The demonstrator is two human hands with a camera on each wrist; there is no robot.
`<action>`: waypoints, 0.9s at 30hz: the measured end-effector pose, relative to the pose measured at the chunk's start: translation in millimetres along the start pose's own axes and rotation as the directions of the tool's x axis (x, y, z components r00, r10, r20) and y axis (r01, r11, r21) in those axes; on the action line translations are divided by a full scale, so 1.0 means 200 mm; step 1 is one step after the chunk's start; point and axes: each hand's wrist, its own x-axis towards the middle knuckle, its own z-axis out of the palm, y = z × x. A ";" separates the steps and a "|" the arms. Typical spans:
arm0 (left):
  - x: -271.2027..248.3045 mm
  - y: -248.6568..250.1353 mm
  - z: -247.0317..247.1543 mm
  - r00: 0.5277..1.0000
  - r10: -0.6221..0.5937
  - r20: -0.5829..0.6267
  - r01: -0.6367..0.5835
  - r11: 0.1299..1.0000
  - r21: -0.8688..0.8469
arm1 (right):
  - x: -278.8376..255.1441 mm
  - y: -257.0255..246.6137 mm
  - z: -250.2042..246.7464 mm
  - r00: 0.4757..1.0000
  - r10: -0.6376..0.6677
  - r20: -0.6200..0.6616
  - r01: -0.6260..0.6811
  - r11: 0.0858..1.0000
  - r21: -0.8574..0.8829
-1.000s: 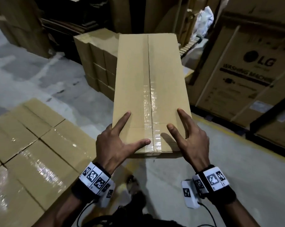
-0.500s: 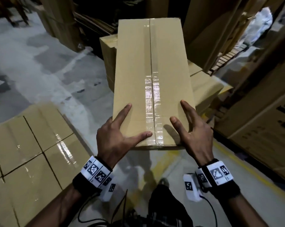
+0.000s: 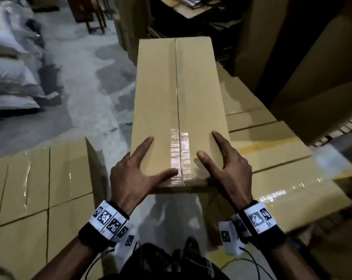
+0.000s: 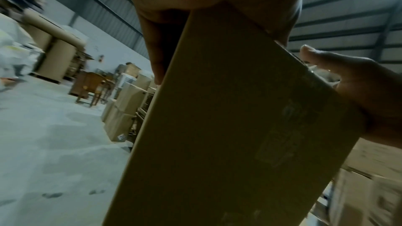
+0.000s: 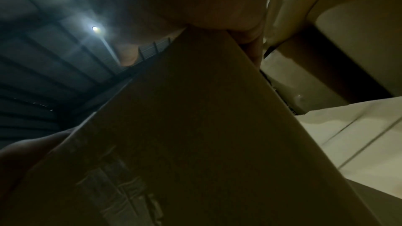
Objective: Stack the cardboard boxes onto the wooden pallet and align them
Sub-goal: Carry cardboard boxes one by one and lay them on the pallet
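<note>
A long taped cardboard box (image 3: pixel 177 110) is held aloft by its near end, gripped by the left hand (image 3: pixel 134 176) and right hand (image 3: pixel 229 168), above the stacked boxes (image 3: pixel 272 158).

Count: one long brown cardboard box (image 3: pixel 177 110) with taped centre seam, carried. Two hands on it: left hand (image 3: pixel 134 178), right hand (image 3: pixel 229 168). Two stacks of brown cardboard boxes, near left (image 3: pixel 39 188) and right (image 3: pixel 282 168); box totals unclear.
</note>
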 end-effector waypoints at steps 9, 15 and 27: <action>0.82 -0.23 0.04 0.956 -0.235 -0.178 0.244 0.969 0.034 | 1.09 -0.17 0.51 0.947 -0.174 0.271 0.205 0.975 -0.090; 1.49 -0.66 -0.01 0.906 -0.372 -0.201 0.392 0.917 0.072 | 1.78 -0.47 1.04 0.888 -0.217 0.405 0.275 0.957 -0.092; 2.74 -1.34 -0.53 0.797 -0.526 -0.297 0.559 0.828 0.035 | 2.98 -1.29 2.06 0.782 -0.321 0.534 0.367 0.930 0.021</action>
